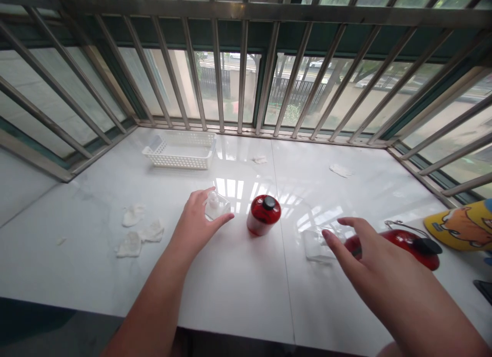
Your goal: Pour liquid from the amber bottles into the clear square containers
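Note:
My left hand has its thumb and fingers apart around the near left side of a small clear bottle with a pump-like top; whether it touches the bottle I cannot tell. A red bottle with a black cap stands upright between my hands. At the right, my right hand is spread beside a clear container, its thumb overlapping the container's edge in view. Behind that hand, another red bottle with a black cap is partly hidden.
A white perforated basket sits at the back left. Crumpled white tissues lie at the left, with further pieces near the window bars. A yellow cartoon-print object is at the right edge of the white counter.

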A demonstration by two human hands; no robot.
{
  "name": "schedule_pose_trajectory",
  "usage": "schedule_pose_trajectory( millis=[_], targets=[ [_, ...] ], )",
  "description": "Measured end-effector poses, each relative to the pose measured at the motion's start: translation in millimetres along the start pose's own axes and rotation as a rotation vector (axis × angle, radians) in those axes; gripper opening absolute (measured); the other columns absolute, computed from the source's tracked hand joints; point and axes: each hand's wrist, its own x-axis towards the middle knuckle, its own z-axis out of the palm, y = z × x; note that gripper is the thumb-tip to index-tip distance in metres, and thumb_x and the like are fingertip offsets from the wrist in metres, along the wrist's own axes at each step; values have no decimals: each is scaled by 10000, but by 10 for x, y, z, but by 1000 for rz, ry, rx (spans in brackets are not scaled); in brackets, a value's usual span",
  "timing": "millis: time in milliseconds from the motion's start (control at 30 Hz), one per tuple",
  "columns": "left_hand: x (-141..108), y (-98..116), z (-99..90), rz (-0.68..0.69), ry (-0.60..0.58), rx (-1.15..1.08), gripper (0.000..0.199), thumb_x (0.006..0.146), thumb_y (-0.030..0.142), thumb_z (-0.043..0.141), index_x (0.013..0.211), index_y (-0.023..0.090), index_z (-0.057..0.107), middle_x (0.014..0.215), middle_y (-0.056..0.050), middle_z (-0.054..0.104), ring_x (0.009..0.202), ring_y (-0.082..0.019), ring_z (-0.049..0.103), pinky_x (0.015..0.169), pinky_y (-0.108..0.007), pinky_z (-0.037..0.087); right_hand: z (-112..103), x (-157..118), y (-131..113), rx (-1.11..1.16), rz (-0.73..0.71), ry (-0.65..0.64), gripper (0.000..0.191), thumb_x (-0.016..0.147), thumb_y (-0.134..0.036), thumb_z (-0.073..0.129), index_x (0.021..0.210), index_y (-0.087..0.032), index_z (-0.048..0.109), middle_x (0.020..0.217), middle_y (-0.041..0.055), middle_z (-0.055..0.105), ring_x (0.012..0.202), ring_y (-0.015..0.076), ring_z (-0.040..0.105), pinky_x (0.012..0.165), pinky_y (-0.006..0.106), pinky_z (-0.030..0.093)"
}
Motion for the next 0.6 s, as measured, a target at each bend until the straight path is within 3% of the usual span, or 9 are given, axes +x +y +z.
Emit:
schedule_pose_trajectory(
  millis=[67, 133, 300, 433, 533, 600],
  targets=[
    [4, -17, -2, 41, -14, -35, 693, 884, 556, 858, 1481, 284, 638, 1640, -107, 538, 1530, -351, 557, 1297, -491, 464, 45, 54, 123, -44, 118, -88, 811, 933, -867, 461, 1393, -235, 678, 933, 134, 827, 850, 456, 811, 714, 587, 621],
    [5, -21, 10, 48, -26, -60, 655, 925, 555, 810, 1496, 284, 637, 1685, -95, 513, 1548, -341, 543, 1273, -465, 495, 97, 92, 147, -60, 138, -129, 861, 932, -860, 477, 1456, -197, 647, 995, 169, 839, 928, 478, 818, 773, 598, 624],
    [8, 7, 49, 29, -31, -46, 428, 977, 531, 729, 1315, 268, 728, 1639, -74, 581, 1432, -334, 639, 1280, -469, 490, 287, 203, -72, -9, -32, -176, 737, 922, -639, 649, 1499, -181, 628, 1281, 228, 807, 1098, 467, 807, 825, 539, 636],
    [16, 5, 56, 9, -45, -29, 421, 982, 536, 714, 1312, 275, 724, 1597, -71, 615, 1325, -328, 696, 1228, -457, 535, 539, 349, -318, 144, -83, -72, 693, 976, -536, 612, 1567, -181, 540, 1425, 230, 728, 1161, 425, 783, 852, 508, 634],
    [18, -6, 52, 14, -48, -18, 427, 987, 539, 707, 1326, 279, 719, 1595, -70, 615, 1319, -327, 701, 1207, -447, 548, 661, 362, -476, 295, -72, 35, 752, 1000, -515, 591, 1654, -189, 416, 1572, 247, 604, 985, 336, 820, 831, 472, 634],
    [18, -8, 48, 24, -45, -16, 428, 984, 534, 707, 1324, 274, 717, 1596, -77, 615, 1335, -332, 694, 1210, -448, 546, 627, 299, -537, 355, -76, 97, 777, 1013, -524, 589, 1688, -214, 359, 1654, 253, 517, 911, 292, 825, 803, 457, 638]
  ],
)
